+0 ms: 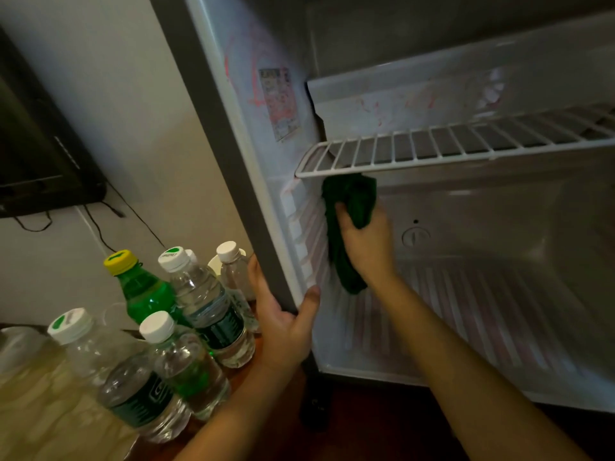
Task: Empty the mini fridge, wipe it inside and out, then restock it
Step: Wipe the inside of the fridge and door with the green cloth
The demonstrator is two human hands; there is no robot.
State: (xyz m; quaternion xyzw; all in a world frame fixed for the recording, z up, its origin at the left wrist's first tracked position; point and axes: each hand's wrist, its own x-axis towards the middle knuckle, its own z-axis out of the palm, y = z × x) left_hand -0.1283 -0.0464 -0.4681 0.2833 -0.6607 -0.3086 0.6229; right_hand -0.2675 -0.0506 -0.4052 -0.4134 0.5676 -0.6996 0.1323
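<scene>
Wiping underway: right hand [366, 241] clutched green cloth [349, 207], bunched in curled fingers, against mini fridge [499, 207] inner wall just under wire shelf [432, 144]. Left hand [286, 321] clasped its front edge. Bottles [206, 294] stood outside, beside that hand. Emptying looked done; exterior wipe, restocking remained.

No legible text; sticker [279, 104] on fridge wall [244, 58], bottle labels [220, 326] blurred

head view, down, close to fridge [466, 227]
</scene>
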